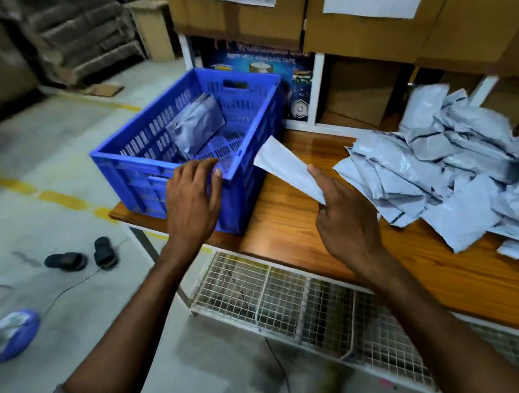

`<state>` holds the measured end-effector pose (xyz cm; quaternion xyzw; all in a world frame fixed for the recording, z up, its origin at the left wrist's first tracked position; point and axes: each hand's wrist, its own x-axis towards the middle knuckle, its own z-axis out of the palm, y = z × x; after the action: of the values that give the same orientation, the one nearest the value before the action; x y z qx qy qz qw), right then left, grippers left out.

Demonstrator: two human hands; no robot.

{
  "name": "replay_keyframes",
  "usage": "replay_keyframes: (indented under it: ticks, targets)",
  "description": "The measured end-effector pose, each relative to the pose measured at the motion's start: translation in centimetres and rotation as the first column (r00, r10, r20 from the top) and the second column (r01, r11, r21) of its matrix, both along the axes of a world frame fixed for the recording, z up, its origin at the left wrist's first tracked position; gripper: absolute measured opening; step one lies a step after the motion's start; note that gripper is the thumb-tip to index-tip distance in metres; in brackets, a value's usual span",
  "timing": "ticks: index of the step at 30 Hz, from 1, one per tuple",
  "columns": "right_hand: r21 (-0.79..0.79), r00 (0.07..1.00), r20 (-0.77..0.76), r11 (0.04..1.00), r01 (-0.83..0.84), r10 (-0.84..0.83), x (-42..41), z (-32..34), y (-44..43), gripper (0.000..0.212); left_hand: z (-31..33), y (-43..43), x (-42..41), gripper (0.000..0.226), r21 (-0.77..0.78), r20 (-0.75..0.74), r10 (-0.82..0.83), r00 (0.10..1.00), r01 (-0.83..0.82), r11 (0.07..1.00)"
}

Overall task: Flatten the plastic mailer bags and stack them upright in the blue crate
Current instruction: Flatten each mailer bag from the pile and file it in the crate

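In the head view, a mailer bag [288,166] is pinched at one end by the fingers of the right hand [344,225], beside the blue crate [128,160], whose near rim is touched by the relaxed fingers of the left hand [193,194]; its limp free end could be snagged there and crumpled.

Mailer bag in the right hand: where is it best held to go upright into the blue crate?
Probably by its near end, pinched from the right, as the right hand has it: the mailer bag is flat and thin, and its free end points left toward the blue crate, ready to slide in edge-first.
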<state>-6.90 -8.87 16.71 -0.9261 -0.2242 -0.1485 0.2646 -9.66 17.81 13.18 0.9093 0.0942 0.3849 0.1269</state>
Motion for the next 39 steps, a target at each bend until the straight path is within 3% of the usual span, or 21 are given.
replay_keyframes:
  ticks: [5,9,12,15,17,21,25,28,33,36,39]
  targets:
    - [0.101,0.982,0.157,0.987,-0.124,0.107,2.1,4.1,6.6,0.071,0.2,5.6,1.4,0.049,0.119,-0.151,0.078,0.985,-0.060,0.991]
    - [0.055,0.984,0.118,0.989,-0.137,0.130,5.3,7.8,13.2,0.071,1.0,10.8,2.4,0.052,0.155,-0.146,0.173,0.974,-0.150,0.976]
    - [0.044,0.986,0.133,0.993,-0.109,0.102,8.2,9.7,19.0,0.065,1.8,16.6,3.5,0.053,0.143,-0.256,0.132,0.958,-0.098,0.985]
    - [0.070,0.997,0.030,0.995,-0.073,0.071,11.9,10.1,25.1,0.054,3.5,21.3,5.6,0.076,0.108,-0.587,0.038,0.808,0.032,0.994]
    - [0.126,0.990,-0.139,0.992,0.008,0.010,14.9,9.1,29.3,0.036,4.2,23.6,8.0,0.075,0.111,-0.701,0.031,0.713,0.066,0.992]
    - [0.235,0.882,-0.463,0.947,0.221,-0.091,19.7,5.1,34.8,0.035,4.4,25.5,11.9,0.072,0.156,-0.713,0.044,0.699,0.097,0.983]
    - [0.295,0.793,-0.558,0.835,0.464,-0.243,24.1,1.8,36.4,0.036,3.5,26.1,12.8,0.070,0.227,-0.724,0.052,0.688,0.166,0.960]
    - [0.302,0.758,-0.584,0.789,0.535,-0.290,27.6,0.6,37.1,0.037,3.0,26.3,13.1,0.072,0.235,-0.708,0.039,0.705,0.184,0.954]
    - [0.352,0.674,-0.701,0.710,0.610,-0.232,31.8,-4.4,39.8,0.037,2.6,26.3,14.5,0.074,0.262,-0.673,0.040,0.738,0.188,0.946]
    - [0.473,0.606,-0.794,0.679,0.562,0.052,32.8,-6.5,41.7,0.050,2.5,26.5,14.7,0.072,0.269,-0.637,0.030,0.770,0.186,0.945]
    - [0.426,0.588,-0.809,0.705,0.567,0.015,32.5,-5.4,43.3,0.077,2.3,26.8,14.6,0.074,0.266,-0.624,0.012,0.781,0.198,0.943]
